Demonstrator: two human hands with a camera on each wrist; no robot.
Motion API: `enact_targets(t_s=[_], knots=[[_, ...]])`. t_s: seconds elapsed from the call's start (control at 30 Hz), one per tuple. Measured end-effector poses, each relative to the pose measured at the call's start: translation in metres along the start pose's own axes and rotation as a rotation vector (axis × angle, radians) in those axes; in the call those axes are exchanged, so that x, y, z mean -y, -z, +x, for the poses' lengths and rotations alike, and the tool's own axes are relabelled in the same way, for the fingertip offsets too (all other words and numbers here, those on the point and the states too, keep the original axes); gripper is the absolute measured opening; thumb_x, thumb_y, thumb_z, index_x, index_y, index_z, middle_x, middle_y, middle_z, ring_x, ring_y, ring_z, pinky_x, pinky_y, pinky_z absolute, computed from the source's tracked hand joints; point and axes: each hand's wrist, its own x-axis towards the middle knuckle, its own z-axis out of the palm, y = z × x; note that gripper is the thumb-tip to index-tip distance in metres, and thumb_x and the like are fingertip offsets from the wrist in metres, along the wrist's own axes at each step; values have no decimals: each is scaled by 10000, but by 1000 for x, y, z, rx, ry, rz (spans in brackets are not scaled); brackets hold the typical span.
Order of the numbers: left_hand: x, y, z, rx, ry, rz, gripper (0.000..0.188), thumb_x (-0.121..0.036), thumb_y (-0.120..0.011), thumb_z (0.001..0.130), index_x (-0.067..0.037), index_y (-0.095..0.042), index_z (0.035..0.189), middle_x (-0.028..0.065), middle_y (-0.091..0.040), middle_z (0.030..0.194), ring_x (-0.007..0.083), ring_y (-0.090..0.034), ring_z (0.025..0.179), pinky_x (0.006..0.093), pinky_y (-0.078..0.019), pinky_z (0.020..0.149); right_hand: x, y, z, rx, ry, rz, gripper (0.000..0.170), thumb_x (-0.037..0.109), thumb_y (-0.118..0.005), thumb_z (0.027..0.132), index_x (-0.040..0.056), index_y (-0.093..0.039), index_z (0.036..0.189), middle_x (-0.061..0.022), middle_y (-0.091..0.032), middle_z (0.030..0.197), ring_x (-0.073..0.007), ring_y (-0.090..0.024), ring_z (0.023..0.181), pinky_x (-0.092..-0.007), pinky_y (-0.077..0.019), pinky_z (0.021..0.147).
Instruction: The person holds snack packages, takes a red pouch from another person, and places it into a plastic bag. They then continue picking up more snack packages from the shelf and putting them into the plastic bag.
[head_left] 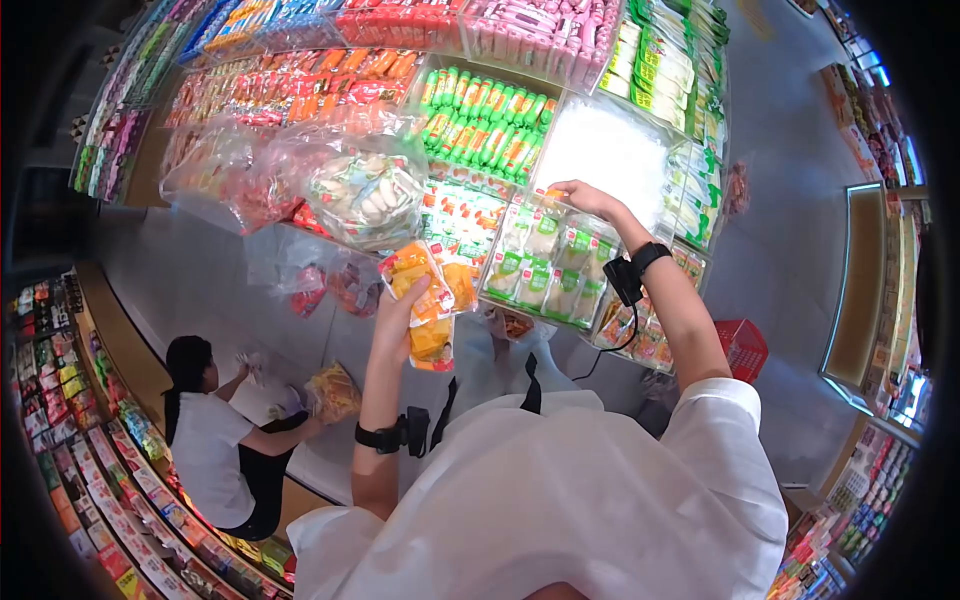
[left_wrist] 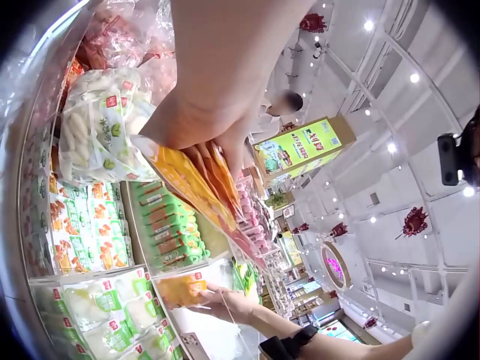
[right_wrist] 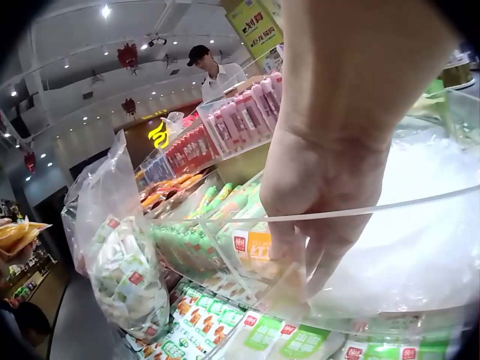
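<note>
My left hand [head_left: 396,320] grips several flat orange snack packets [head_left: 432,345] in front of the display, fanned out past the fingers. At the near corner of a bright white bin [head_left: 610,140], my right hand [head_left: 592,198] reaches over the clear wall. In the left wrist view an orange packet [left_wrist: 182,290] is pinched by its fingers; the right wrist view shows its printed end [right_wrist: 255,244] through the clear plastic. Just below that hand lies a bin of green-and-white packets [head_left: 540,278]. Left of it are white packets with orange pictures [head_left: 455,215].
A clear plastic bag of white packets [head_left: 372,195] rests on the display's left edge. Beyond are green-wrapped sticks [head_left: 488,115] and pink packets [head_left: 540,35]. A person [head_left: 218,435] crouches at the lower left by shelves. On the right stands a red basket [head_left: 741,348].
</note>
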Motion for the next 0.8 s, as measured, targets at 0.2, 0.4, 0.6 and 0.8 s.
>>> enact_targets(t_s=[0.2,0.4,0.6,0.8], knots=[[-5,0,7,32,10,13,362,-99,-603,817,2,-464,1136,81,-570,1056,164,-588,918,299,-486,770,38,6,-21,85,-120,239,277,232,-533,870,95,-595,1103,-12,-601,1017,-93,-518,925,-247,-405,825],[-11,-6,4,27,8,30,371,-108,-607,815,3,-461,1137,81,-567,1055,162,-585,921,298,-482,771,27,9,-12,101,-181,214,384,383,-537,861,116,-583,1134,21,-597,1028,-79,-504,948,-248,-405,779],[-14,-21,11,132,46,85,423,-109,-576,833,-10,-399,1205,87,-536,1111,165,-567,970,298,-480,796,44,11,-39,-105,-116,110,343,337,-503,884,81,-587,1098,-18,-607,1002,-101,-540,927,-264,-434,759],[-4,-52,24,257,70,122,438,-117,-563,829,-15,-391,1218,85,-533,1126,171,-564,984,303,-473,813,50,-1,-123,-702,214,435,260,229,-453,909,13,-595,943,-50,-628,829,-111,-586,745,-243,-455,656]])
